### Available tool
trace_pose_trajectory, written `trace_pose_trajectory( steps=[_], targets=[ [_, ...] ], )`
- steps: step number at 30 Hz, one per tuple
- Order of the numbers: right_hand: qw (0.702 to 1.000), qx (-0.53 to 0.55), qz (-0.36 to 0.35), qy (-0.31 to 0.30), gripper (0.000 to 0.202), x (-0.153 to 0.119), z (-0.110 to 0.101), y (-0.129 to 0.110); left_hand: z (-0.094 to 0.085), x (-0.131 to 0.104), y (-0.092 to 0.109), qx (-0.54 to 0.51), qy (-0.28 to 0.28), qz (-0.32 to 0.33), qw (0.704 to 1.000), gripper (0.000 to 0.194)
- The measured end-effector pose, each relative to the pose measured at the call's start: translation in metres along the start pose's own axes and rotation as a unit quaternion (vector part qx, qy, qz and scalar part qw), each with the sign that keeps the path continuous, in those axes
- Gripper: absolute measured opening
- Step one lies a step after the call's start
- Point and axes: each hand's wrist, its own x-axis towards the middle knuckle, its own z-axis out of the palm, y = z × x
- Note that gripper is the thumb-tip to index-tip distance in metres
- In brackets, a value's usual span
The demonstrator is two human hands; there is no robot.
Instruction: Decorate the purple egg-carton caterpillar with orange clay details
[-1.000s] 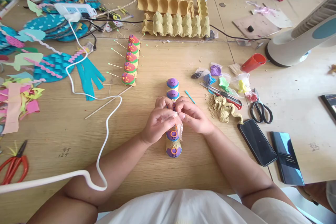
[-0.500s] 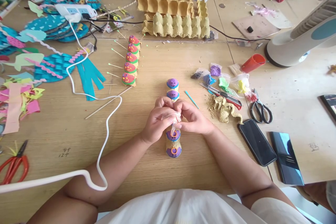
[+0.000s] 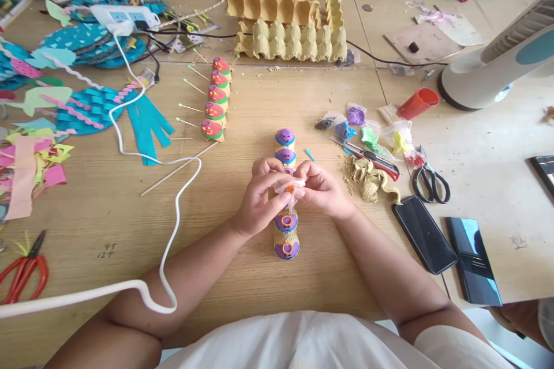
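Between my hands is a small clear plastic bag [image 3: 296,183] with a bit of orange clay [image 3: 290,189] inside. My left hand [image 3: 264,196] is closed on the bag's left side, thumb and fingers pinching it. The fingertips of my right hand [image 3: 321,190] pinch the bag's right edge. Beneath them, a strip of egg-carton cups [image 3: 286,236] covered in purple and blue clay runs away from me on the table. The two nearest cups carry orange rings, and the two farthest have small dark face marks. My hands hide part of the strip's middle.
A similar red and green strip [image 3: 215,101] stands left, beyond a white cable [image 3: 176,213]. On the right lie a craft knife [image 3: 367,155], bagged clays [image 3: 356,115], black-handled scissors [image 3: 430,184], a blue stick [image 3: 310,154] and two phones [image 3: 424,234]. Egg cartons [image 3: 298,40] sit at the back.
My right hand has shifted slightly right, and the bag between my hands has opened out, showing orange clay. Another purple cup now peeks out above my fingers.
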Motion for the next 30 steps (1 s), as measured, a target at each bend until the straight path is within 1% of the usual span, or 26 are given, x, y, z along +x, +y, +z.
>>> trace_pose_trajectory(
  steps=[3, 7, 13, 20, 26, 30],
  targets=[
    [1.0, 0.0, -0.01, 0.019, 0.043, 0.001, 0.0, 0.001, 0.001, 0.0, 0.002, -0.004, -0.014, 0.0, 1.0, 0.034],
    [0.999, -0.002, -0.014, 0.037, 0.041, 0.001, -0.003, 0.005, 0.004, 0.0, 0.002, 0.033, 0.003, 0.002, 0.999, 0.027],
    [1.0, 0.0, -0.003, -0.013, 0.042, 0.001, -0.007, 0.005, 0.005, 0.002, 0.004, 0.066, 0.038, -0.001, 0.997, 0.017],
    [0.999, -0.004, -0.046, -0.003, 0.028, 0.001, -0.003, 0.006, 0.005, 0.001, 0.0, 0.074, 0.073, 0.008, 0.995, 0.017],
    [0.995, -0.059, -0.079, 0.007, 0.027, 0.003, -0.001, 0.004, 0.006, 0.003, -0.006, 0.037, 0.113, 0.012, 0.993, 0.018],
    [0.994, -0.069, -0.087, 0.02, 0.029, 0.003, -0.001, 0.004, 0.007, 0.005, -0.006, 0.021, 0.11, 0.018, 0.994, 0.01]
  ],
)
